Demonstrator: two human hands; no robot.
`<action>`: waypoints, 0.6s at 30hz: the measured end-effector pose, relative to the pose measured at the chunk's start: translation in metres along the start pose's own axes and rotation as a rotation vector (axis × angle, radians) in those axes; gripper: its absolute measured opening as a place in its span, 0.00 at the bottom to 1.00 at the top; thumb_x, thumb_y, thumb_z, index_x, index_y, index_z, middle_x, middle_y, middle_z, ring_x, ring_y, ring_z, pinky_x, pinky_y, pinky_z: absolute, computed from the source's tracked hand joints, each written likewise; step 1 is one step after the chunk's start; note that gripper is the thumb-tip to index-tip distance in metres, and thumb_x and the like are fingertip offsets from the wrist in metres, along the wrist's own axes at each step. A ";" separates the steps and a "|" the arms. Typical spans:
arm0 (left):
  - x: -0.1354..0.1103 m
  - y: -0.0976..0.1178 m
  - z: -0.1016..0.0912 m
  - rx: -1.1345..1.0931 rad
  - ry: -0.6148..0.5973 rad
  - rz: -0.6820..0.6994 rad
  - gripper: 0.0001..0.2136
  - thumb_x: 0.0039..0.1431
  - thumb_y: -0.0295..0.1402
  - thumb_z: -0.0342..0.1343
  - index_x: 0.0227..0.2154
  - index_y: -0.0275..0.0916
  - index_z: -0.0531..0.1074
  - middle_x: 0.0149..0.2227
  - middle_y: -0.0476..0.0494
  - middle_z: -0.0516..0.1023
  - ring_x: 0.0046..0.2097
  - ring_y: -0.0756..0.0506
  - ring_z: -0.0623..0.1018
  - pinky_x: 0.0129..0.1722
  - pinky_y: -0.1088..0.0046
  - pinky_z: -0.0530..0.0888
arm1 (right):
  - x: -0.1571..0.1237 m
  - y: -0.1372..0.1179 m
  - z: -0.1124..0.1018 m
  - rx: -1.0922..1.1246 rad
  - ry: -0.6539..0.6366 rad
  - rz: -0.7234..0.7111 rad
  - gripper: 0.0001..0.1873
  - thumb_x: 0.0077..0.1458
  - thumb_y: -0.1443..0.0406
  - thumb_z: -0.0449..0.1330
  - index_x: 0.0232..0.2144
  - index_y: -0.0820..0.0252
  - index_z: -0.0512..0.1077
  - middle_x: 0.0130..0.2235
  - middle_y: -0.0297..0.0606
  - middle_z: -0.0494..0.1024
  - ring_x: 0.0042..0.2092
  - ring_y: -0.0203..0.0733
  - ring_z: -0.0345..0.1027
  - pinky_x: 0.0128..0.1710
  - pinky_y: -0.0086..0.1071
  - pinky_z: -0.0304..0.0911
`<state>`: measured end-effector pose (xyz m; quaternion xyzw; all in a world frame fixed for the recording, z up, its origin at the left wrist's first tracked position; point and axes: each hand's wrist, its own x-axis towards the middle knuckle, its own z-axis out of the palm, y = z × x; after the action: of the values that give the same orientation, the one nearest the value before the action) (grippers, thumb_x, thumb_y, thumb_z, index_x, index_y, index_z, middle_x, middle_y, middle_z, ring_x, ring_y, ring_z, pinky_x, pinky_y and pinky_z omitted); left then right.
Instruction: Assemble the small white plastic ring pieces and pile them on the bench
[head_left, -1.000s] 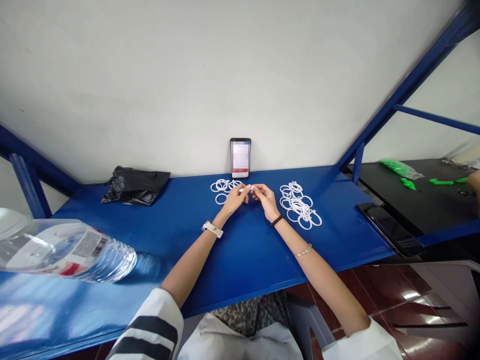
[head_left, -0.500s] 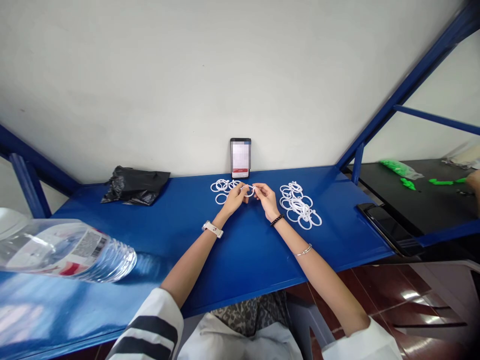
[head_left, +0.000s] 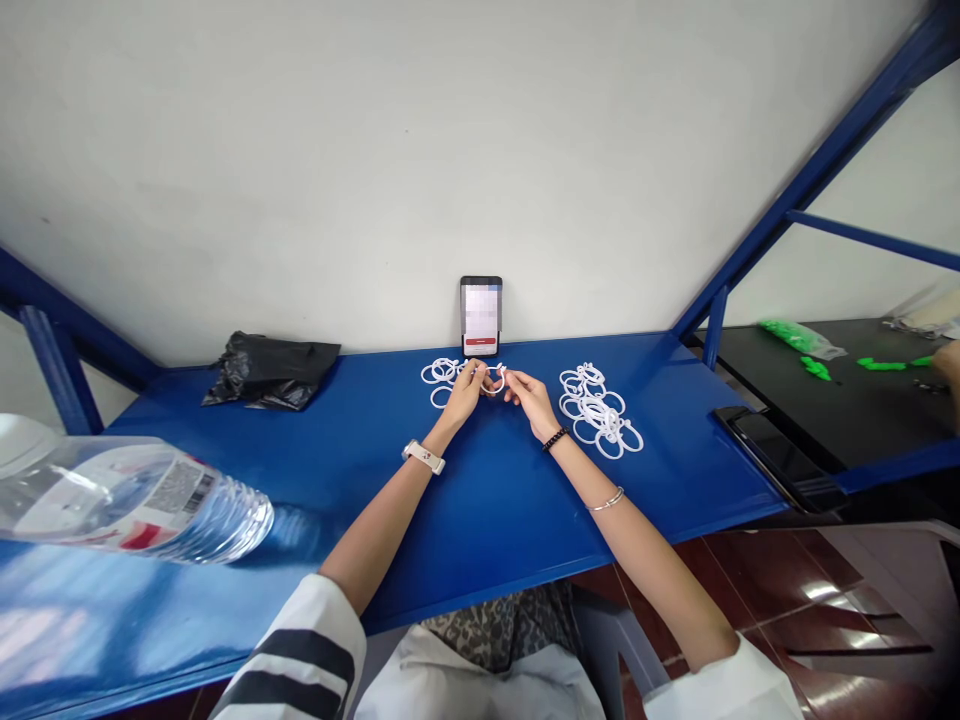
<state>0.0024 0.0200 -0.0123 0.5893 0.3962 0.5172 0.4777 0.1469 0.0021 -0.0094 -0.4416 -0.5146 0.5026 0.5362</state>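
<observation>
1. White ring point(head_left: 502, 371) is being pinched by left hand point(head_left: 466, 393) and right hand point(head_left: 532, 397), over table point(head_left: 480, 520).
2. Work is being judged unfinished.
3. Ring cluster point(head_left: 444, 371) is lying left, larger ring pile point(head_left: 600, 412) right; finished side unclear.

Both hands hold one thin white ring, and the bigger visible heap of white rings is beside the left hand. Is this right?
Only the side is wrong: the head view shows the bigger visible heap of white rings beside the right hand, not the left hand. Both hands do hold one thin white ring.
</observation>
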 end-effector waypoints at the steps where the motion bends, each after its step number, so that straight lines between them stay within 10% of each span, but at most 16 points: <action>1: 0.001 0.000 0.000 -0.002 0.007 -0.002 0.18 0.62 0.50 0.47 0.29 0.39 0.61 0.24 0.51 0.71 0.27 0.50 0.72 0.32 0.72 0.69 | 0.000 -0.001 0.000 -0.006 -0.017 0.002 0.22 0.48 0.48 0.63 0.36 0.58 0.78 0.30 0.36 0.77 0.26 0.33 0.62 0.24 0.30 0.52; 7: 0.002 0.003 -0.003 -0.110 -0.029 -0.045 0.16 0.57 0.46 0.55 0.27 0.38 0.65 0.26 0.49 0.72 0.31 0.49 0.71 0.32 0.73 0.65 | -0.001 -0.007 0.000 0.122 -0.060 0.061 0.22 0.44 0.46 0.66 0.31 0.58 0.76 0.27 0.33 0.74 0.22 0.29 0.56 0.21 0.28 0.45; 18: -0.009 0.015 0.001 -0.416 -0.465 -0.159 0.19 0.54 0.47 0.59 0.21 0.36 0.65 0.25 0.47 0.69 0.31 0.50 0.69 0.38 0.70 0.67 | 0.001 -0.016 -0.009 0.335 -0.235 0.093 0.22 0.45 0.50 0.69 0.21 0.58 0.64 0.21 0.25 0.56 0.21 0.29 0.49 0.23 0.28 0.52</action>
<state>0.0016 0.0073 0.0003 0.5485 0.2069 0.3997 0.7047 0.1574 0.0015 0.0062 -0.3077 -0.4618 0.6534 0.5149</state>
